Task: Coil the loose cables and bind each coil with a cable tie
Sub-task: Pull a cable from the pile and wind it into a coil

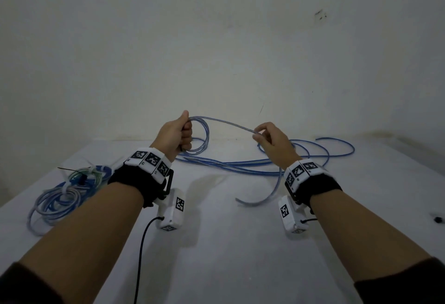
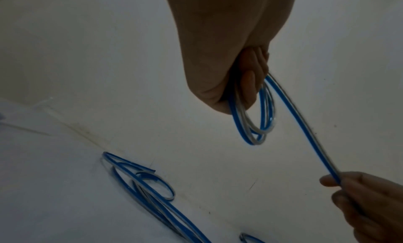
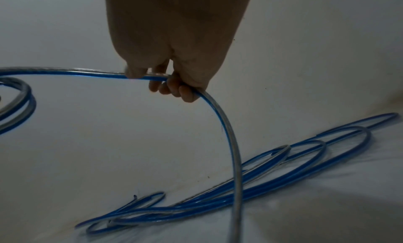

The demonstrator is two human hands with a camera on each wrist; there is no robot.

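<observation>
Here, left hand [image 1: 177,135] gripping glossy blue cable [image 1: 231,124] loops, right hand [image 1: 274,141] pinching.

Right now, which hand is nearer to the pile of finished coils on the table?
The left hand. It holds the new coil above the table, just right of the finished coils. The right hand pinches the blue cable farther right.

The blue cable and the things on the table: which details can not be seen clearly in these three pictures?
- Loop count in the left hand: curled fingers cover where the loops of the blue cable gather.
- Cable's lower run: cut off by the bottom edge in the right wrist view.
- Ties on the bound coils: too small and dim in the head view.
- Small dark object: too small, at the head view's right edge.
</observation>
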